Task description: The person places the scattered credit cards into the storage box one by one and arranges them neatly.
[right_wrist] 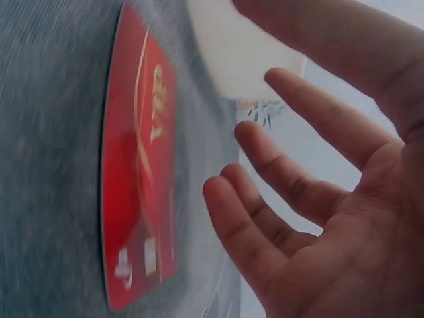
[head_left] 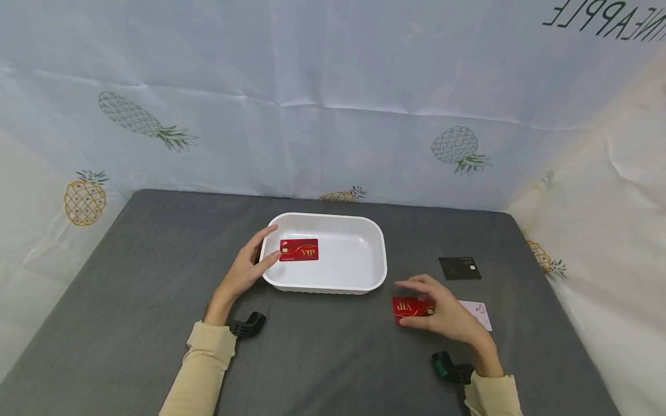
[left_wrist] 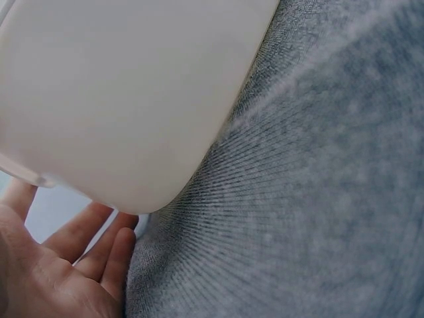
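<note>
At centre of the head view, on a grey knitted table cover (head_left: pixel 156 277): a white plastic tray (head_left: pixel 359 257) with rounded corners, a red VIP card (head_left: pixel 299 250) lying flat in its left half. Just left of the tray, the left hand (head_left: pixel 248 268), palm turned toward the tray's short side, fingers straight and relaxed, fingertips against the rim near the upper left corner, thumb at the lower part of the same side; nothing gripped. Seen from the left wrist camera, the same open palm (left_wrist: pixel 46 271) at lower left of the frame, fingers extended beneath the tray's pale underside (left_wrist: pixel 132 99), grey cloth (left_wrist: pixel 318 199) filling the right.

Lower right of centre in the head view, the right hand (head_left: pixel 442 312) held low over a second red VIP card (head_left: pixel 408 307), which lies flat on the cloth, just right of the tray's near corner. Fingers spread and slightly bent above the card's right end; thumb forward toward the tray. From the right wrist camera, fingers (right_wrist: pixel 265 225) apart and loosely curved beside the red card (right_wrist: pixel 136 199), a gap visible between fingertips and card face; no grasp. Whether any finger touches the card's hidden end, cannot tell.

Partly under the right hand, a white card (head_left: pixel 481 315) with a small pink print. Farther up and to the right, a black card (head_left: pixel 459 268), apart from the others. Cream sleeves (head_left: pixel 208 358) on both forearms, dark camera mounts (head_left: pixel 248 325) at the wrists. Behind the table, a pale backdrop (head_left: pixel 333 86) printed with pineapples.
</note>
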`<state>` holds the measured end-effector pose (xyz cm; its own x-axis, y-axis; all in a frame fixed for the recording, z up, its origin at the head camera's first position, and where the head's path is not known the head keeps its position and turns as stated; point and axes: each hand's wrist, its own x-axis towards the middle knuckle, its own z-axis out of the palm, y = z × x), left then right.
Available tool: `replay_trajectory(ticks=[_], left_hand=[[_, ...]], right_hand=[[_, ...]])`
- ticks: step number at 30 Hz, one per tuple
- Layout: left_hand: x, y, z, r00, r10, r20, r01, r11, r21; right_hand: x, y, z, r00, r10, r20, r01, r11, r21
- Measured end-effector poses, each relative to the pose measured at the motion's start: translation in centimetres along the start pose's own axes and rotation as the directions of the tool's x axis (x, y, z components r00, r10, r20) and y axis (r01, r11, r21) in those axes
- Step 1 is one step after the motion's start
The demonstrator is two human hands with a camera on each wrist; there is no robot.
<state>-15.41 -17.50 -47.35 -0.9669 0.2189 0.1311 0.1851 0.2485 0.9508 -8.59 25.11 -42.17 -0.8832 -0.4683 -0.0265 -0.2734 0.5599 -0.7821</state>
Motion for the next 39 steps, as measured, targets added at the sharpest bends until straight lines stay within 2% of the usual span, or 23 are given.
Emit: replay_trajectory(ticks=[5,14,19,26,39], left_hand=[[-0.07,-0.06,-0.03,1.0,0.0,0.001,0.0,1.0,0.005],[-0.21,-0.08,-0.1,1.0,0.015,0.007,-0.015,1.0,-0.009],[-0.12,-0.11,-0.08,1.0,0.018,0.005,-0.018,1.0,-0.018],[-0.01,-0.01,-0.04,1.0,0.025,0.013,-0.024,0.999,-0.044],[0.01,-0.07,-0.07,1.0,0.026,0.015,-0.025,0.999,-0.046]], right_hand=[[-0.18,0.86,-0.49,1.0,0.008,-0.015,-0.009,0.996,-0.085],[-0.27,1.18,-0.62,0.997,0.077,-0.034,-0.082,0.976,-0.202],[-0.38,1.12,-0.43,0.991,0.125,-0.04,-0.13,0.968,-0.215],[-0.41,0.91,-0.27,0.987,0.151,-0.054,-0.16,0.96,-0.232],[-0.42,0.9,-0.14,0.987,0.147,-0.06,-0.157,0.958,-0.242]])
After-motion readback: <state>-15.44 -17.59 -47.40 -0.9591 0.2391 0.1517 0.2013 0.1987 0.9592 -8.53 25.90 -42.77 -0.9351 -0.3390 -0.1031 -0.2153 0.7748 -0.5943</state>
